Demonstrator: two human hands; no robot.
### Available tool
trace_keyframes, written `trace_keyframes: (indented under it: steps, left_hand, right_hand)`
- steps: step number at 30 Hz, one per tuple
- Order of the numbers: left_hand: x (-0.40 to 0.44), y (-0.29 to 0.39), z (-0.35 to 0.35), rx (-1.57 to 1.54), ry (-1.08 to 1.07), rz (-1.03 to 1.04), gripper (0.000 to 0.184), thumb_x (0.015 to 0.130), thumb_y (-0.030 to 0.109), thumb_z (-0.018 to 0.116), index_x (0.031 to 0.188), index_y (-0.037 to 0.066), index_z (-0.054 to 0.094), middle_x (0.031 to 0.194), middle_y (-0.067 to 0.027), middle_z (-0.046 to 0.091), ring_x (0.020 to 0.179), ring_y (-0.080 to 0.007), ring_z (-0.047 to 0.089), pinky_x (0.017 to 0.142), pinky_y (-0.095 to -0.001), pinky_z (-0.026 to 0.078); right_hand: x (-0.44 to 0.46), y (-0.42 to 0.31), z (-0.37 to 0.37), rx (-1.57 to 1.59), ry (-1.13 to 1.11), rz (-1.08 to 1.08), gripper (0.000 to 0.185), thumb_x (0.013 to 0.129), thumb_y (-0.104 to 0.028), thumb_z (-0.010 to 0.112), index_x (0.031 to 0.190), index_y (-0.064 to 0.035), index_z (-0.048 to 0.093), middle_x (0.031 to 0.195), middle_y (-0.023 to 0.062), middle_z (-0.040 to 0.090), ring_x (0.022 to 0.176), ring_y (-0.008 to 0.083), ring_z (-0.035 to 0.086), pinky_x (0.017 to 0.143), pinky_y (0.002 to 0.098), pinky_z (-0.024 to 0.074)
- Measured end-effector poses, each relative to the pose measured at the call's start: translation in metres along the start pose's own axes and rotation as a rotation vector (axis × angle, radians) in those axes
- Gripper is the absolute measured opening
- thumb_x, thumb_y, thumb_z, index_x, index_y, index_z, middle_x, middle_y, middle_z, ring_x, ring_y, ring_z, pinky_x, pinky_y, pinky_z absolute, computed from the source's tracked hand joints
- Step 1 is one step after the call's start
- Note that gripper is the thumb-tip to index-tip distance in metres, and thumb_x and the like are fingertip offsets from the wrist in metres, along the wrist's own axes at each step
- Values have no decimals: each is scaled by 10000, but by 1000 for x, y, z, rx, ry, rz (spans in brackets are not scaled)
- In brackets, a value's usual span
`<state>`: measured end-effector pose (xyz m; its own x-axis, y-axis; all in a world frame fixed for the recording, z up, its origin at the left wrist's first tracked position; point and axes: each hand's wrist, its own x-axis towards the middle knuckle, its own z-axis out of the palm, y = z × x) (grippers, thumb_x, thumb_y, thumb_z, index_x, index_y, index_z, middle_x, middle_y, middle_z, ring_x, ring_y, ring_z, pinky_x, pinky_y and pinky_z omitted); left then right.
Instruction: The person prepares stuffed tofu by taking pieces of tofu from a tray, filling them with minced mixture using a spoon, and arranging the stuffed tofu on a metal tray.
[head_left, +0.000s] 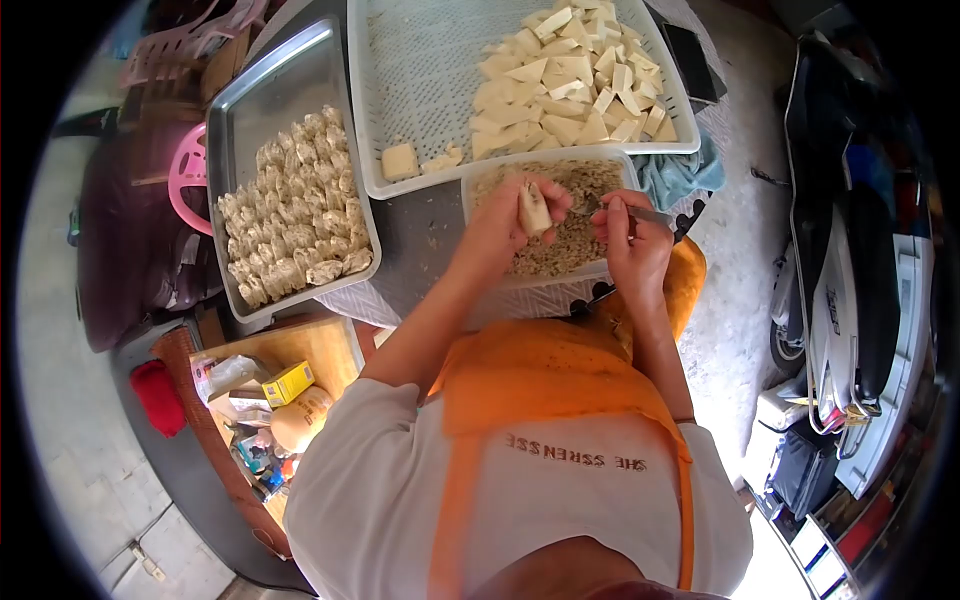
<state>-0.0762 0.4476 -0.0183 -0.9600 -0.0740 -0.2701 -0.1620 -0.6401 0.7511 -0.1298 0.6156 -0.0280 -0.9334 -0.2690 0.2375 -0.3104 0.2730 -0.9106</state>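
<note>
My left hand [508, 215] is closed around a pale piece of tofu [535, 210] with a dark slit or spot at its upper end, held above a white tub [472, 185]. Crumbly brown minced filling [560, 255] lies in that tub. To the right, my right hand [637, 238] grips a thin metal spoon [650, 214]; its tip points toward the tofu and is partly hidden by the fingers. Just beyond the tub, a white perforated basket [415, 110] holds a heap of cut tofu pieces [565, 80].
At the left, a metal tray [235, 95] holds rows of filling-coated pieces [300, 200]. A blue-green cloth [680, 172] and a dark phone-like object [690, 62] lie at the table's right side. A pink plastic chair [187, 178] stands beside the tray; a wooden drawer [335, 345] with clutter sits below.
</note>
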Motion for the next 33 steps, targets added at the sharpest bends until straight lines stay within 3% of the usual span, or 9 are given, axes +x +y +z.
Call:
trace_keyframes:
  steps: [1, 4, 7, 10, 13, 22, 25, 31, 33]
  left_hand:
    - [2, 2, 7, -54, 52, -28, 242, 987, 244, 396, 990, 55, 547, 1009, -125, 622, 796, -180, 577, 641, -277, 456]
    - [1, 2, 3, -33, -98, 41, 255, 973, 194, 427, 1155, 46, 527, 1226, -139, 583, 968, -208, 586, 770, -310, 481]
    - [-2, 0, -6, 14, -173, 38, 227, 970, 190, 465, 1148, 58, 512, 1110, -92, 608, 914, -189, 588, 752, -312, 483]
    - [-2, -1, -12, 127, -25, 11, 187, 979, 180, 482, 1134, 78, 507, 951, -54, 570, 868, -156, 567, 711, -277, 482]
    - [-1, 1, -2, 43, -60, 20, 159, 990, 227, 478, 1046, 80, 498, 821, -16, 494, 767, -119, 524, 614, -245, 440]
    - [-3, 5, -6, -174, -155, -101, 283, 1009, 293, 414, 815, 90, 450, 697, -7, 448, 576, -94, 410, 450, -237, 325]
    - [-3, 1, -11, -23, -81, -132, 302, 1005, 338, 413, 803, 116, 449, 654, 14, 413, 543, -85, 364, 430, -226, 286]
    - [-8, 6, 9, 163, 20, 46, 308, 1006, 345, 408, 811, 114, 473, 662, 8, 431, 552, -85, 389, 401, -208, 272]
    - [-8, 9, 10, 102, 41, -22, 325, 1006, 349, 403, 796, 111, 472, 654, 8, 427, 538, -86, 378, 397, -210, 264]
  right_hand:
    - [0, 1, -1, 1, 0, 7, 162, 903, -32, 570, 780, 65, 610, 758, 102, 668, 560, 153, 647, 493, 266, 480]
    - [-1, 6, 0, -68, -5, -102, 150, 892, -23, 572, 777, 66, 611, 767, 104, 672, 568, 177, 658, 499, 276, 484]
    - [0, 5, 2, -45, 16, -77, 155, 890, -19, 570, 764, 61, 613, 749, 100, 670, 564, 188, 657, 502, 278, 483]
    - [-1, 1, 1, -36, 0, -6, 177, 893, -20, 565, 741, 57, 612, 745, 93, 672, 566, 193, 659, 506, 281, 485]
    - [0, 0, 1, -42, -1, -20, 193, 895, -27, 568, 726, 55, 611, 742, 94, 673, 560, 199, 659, 506, 281, 485]
    - [-1, 6, 1, -84, -19, -84, 206, 890, -31, 576, 710, 62, 608, 774, 103, 679, 555, 212, 659, 502, 287, 487]
    - [-1, 3, 0, -85, -25, -83, 224, 886, -28, 577, 682, 61, 604, 781, 104, 680, 557, 219, 659, 502, 291, 488]
    - [-1, 2, 1, -82, -16, -70, 224, 881, -27, 580, 676, 60, 603, 785, 102, 678, 565, 222, 658, 506, 293, 485]
    - [-1, 1, 1, -80, -12, -67, 224, 882, -28, 580, 678, 62, 603, 787, 103, 678, 564, 225, 657, 507, 291, 484]
